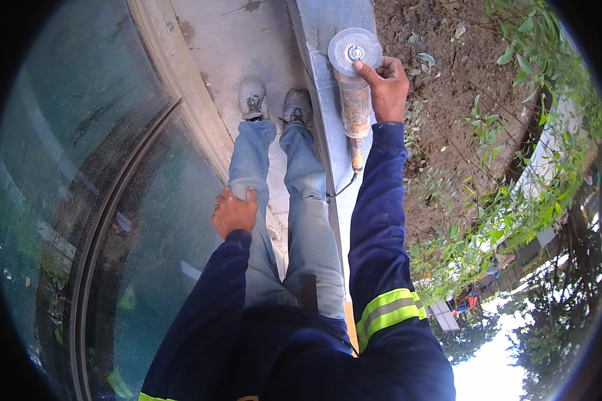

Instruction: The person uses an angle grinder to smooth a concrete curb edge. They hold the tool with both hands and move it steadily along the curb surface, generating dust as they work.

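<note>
A worn angle grinder, grey and orange with grime, lies on the pale ledge with its disc at the far end. The round, whitish disc faces up, with a metal nut at its centre. My right hand is closed at the disc's right edge, thumb on its face and the other fingers curled beside it. What those fingers touch underneath is hidden. My left hand rests on my left knee, holding no object, its fingers spread over the jeans.
Left of me is a large glass pane with a dark frame bar. The ledge runs along my right side; a black cord trails from the grinder over its edge. Beyond lie bare soil and leafy plants.
</note>
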